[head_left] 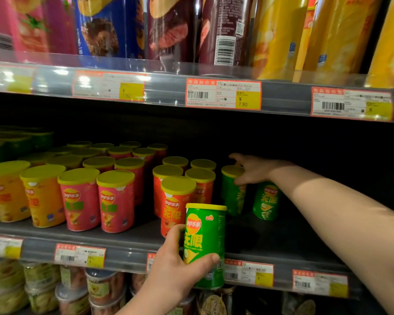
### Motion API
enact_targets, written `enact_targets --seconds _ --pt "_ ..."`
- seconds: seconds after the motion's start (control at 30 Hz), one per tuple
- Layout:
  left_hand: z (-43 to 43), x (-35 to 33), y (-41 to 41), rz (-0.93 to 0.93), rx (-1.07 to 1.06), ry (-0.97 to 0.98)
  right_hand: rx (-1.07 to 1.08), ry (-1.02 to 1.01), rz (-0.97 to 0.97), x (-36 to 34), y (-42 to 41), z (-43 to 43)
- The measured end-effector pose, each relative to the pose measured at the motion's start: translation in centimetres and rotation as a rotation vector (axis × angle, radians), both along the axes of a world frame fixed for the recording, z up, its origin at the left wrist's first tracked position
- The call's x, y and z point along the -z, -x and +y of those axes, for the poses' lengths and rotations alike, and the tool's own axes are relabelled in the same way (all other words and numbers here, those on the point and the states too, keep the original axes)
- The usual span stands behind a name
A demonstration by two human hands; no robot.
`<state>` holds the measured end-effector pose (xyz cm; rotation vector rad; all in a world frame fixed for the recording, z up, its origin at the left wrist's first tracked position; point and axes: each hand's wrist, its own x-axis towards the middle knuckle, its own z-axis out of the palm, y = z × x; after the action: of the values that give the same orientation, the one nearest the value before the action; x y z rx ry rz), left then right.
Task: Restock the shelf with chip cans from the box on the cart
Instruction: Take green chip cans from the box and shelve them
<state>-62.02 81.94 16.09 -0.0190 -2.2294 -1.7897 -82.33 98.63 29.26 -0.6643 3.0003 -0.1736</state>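
While the left hand (175, 269) fingers wrap a green can (205, 242), the right hand (253, 170) fingers clutch a second can (267, 202) on the shelf (271, 242).

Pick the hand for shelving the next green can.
Left: the left hand holds a green can at the shelf edge, bare shelf behind it; right hand rests far back on the shelved cans.

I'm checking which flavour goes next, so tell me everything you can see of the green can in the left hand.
The green chip can is a short cylinder with a yellow lid, a glossy printed wrap, a red-and-yellow Lay's logo and large yellow characters. It is held about upright before the shelf edge, not yet set down. The left hand has its grip round the lower half; nothing else touches it.
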Motion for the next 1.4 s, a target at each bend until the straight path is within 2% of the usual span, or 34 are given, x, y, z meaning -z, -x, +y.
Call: enact_targets --seconds 0.07,0.2,0.33,0.57,0.67,0.83,1.07,1.23,1.33,1.4 --pt "0.0 0.0 0.0 -0.006 -0.010 -0.001 0.027 -0.010 0.037 0.2 0.1 0.2" --pt "0.2 0.0 0.2 -0.019 -0.024 -0.016 0.010 -0.002 -0.007 0.4 0.2 0.6" --pt "0.3 0.0 0.1 -0.023 -0.010 -0.042 0.010 -0.029 0.085 0.9 0.4 0.4" --pt "0.4 -0.3 -0.1 -0.035 -0.002 -0.057 -0.048 0.086 0.074 1.4 0.6 0.7" --pt "0.3 -0.1 0.1 -0.037 -0.013 -0.060 0.040 0.067 0.008 0.3 0.4 2.3" --pt "0.2 0.3 0.4 -0.046 -0.029 -0.037 0.239 -0.097 -0.042 -0.6 0.2 5.7" --pt "0.6 -0.1 0.4 -0.046 -0.010 -0.060 0.167 0.084 0.056 1.3 0.4 6.3" --pt "1.3 -0.8 0.4 -0.009 -0.012 -0.049 0.138 0.132 0.115 1.5 0.1 6.1" --pt "2.1 -1.6 0.6 0.043 0.006 -0.024 0.114 0.398 0.220 1.2 -1.7 5.2" --pt "2.7 -2.2 0.8 0.075 0.028 0.004 0.026 0.641 0.137 0.8 -4.1 4.3"
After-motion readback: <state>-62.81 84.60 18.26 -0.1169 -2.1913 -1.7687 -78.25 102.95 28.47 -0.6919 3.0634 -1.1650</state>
